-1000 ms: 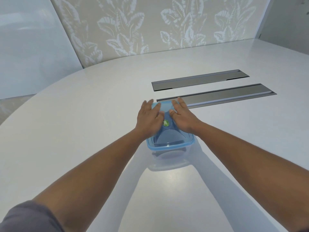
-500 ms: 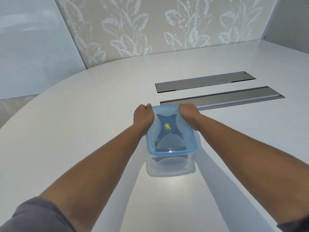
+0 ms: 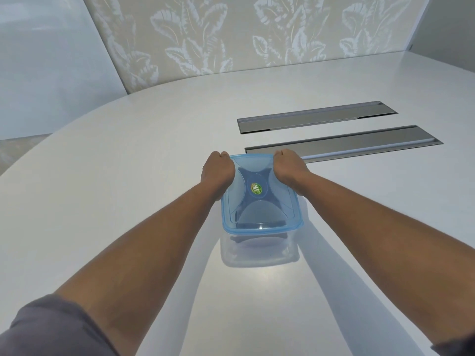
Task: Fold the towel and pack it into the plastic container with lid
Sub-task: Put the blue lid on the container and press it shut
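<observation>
A second ago both palms lay flat on the blue lid (image 3: 259, 191), and now the left hand (image 3: 218, 170) and right hand (image 3: 289, 168) have their fingers clamped on its far corners, so the plastic container (image 3: 259, 249) on the white worktop (image 3: 128, 176), near a leaf-patterned wall (image 3: 231, 34), seems almost sealed.

Both hands (image 3: 218, 168) (image 3: 288, 167) gripping lidded container's (image 3: 259, 249) far corners

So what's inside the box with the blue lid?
Through the blue lid and the clear container a dark blue shape shows, probably the folded towel. Both hands cover the far corners.
</observation>
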A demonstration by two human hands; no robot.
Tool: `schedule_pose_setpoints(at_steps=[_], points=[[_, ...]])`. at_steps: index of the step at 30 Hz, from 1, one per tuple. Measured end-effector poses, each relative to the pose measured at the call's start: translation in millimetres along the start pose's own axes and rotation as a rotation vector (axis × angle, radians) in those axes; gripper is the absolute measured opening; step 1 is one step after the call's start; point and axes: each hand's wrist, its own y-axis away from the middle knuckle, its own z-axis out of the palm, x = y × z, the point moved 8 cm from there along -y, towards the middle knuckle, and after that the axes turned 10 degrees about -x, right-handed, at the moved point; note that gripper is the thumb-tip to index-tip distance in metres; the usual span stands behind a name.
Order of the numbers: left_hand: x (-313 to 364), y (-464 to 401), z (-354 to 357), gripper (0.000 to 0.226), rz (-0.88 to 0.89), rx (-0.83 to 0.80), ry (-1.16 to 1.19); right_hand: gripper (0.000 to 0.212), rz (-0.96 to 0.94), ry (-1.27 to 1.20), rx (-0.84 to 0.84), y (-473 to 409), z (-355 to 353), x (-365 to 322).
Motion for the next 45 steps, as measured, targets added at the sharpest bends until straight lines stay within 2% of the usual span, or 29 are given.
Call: schedule_pose_setpoints(at_steps=[5,10,17,21,23,25,29,33,38,41,45], points=[[-5.2,0.0,2.5,0.033,-0.031,-0.008,0.033,0.039,-0.016,0.008,-0.003,-1.6,1.7,1.1],[-7.3,0.1,4.1,0.047,-0.064,-0.027,0.062,0.042,-0.025,0.026,-0.005,-3.9,2.8,2.1],[-10.6,1.1,2.8,0.04,-0.058,-0.011,0.053,0.036,-0.037,0.019,0.01,-7.2,2.4,3.5],[-7.5,11.3,-5.6,0.033,0.003,0.084,-0.038,0.036,-0.036,0.007,0.015,-3.8,2.6,3.5],[-1.3,19.3,-8.7,0.03,0.06,0.092,-0.176,0.036,-0.029,0.016,0.017,-1.1,2.3,3.4],[5.1,27.7,-7.7,0.032,0.097,0.045,-0.348,0.037,-0.026,0.019,0.016,0.7,0.5,1.0],[6.9,48.9,8.0,0.053,0.114,-0.116,-0.545,0.035,-0.02,0.014,0.008,2.5,-1.6,-2.0],[5.2,65.2,22.8,0.06,0.137,-0.107,-0.594,0.034,-0.006,-0.016,0.042,5.9,-2.4,0.8],[5.2,70.1,22.0,0.061,0.124,-0.073,-0.609,0.023,-0.004,-0.024,0.18,24.4,-16.7,2.1],[5.0,71.6,20.9,0.062,0.117,-0.059,-0.616,0.034,-0.048,0.102,0.058,40.0,-5.5,-3.4],[7.6,73.9,18.7,0.062,0.113,-0.039,-0.598,0.059,-0.016,0.056,-0.121,65.1,14.2,2.0]])
